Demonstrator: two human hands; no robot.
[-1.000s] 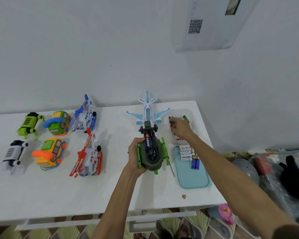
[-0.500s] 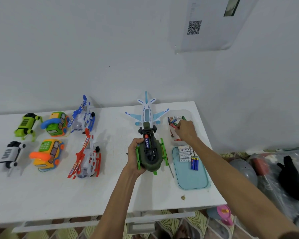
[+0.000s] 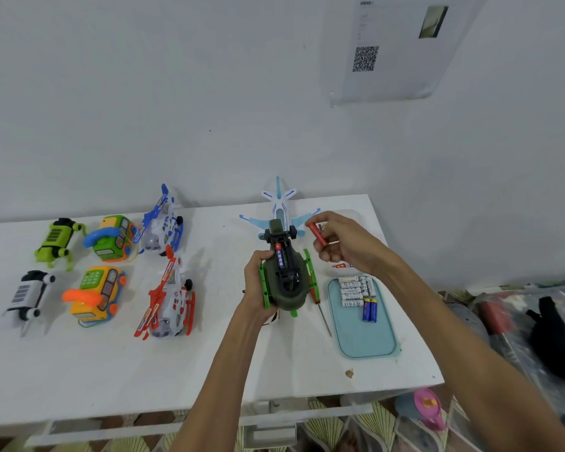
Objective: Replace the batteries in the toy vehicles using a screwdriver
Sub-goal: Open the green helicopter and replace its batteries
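Fingertips of the right hand (image 3: 343, 246) pinch a red-ended battery (image 3: 316, 233), as it appears to be, held in the air just right of the green helicopter (image 3: 286, 282). The left hand (image 3: 256, 282) wraps the helicopter's left flank, belly-up, near the middle of the white table (image 3: 111, 370). Whether the toy touches the tabletop cannot be told. A second battery (image 3: 279, 258) sits in the open compartment, with an empty slot apparently beside it. The likely next step is seating the pinched battery, and the risks lie there. A light two-finger hold could let it slip and roll off the table. Put in the wrong way round, it would leave the toy dead. The screwdriver (image 3: 322, 313) lies partly under the helicopter's right skid, where a shift of the toy could knock it away. No cover or screw can be made out. Right of the helicopter, a teal tray (image 3: 366, 340) holds white batteries (image 3: 353, 290) at its far end and two blue batteries (image 3: 370, 309) just nearer. Beyond it, a clear tub (image 3: 354, 215) is mostly hidden by the right hand, its contents unreadable. A toy plane (image 3: 280, 205) stands farther back.
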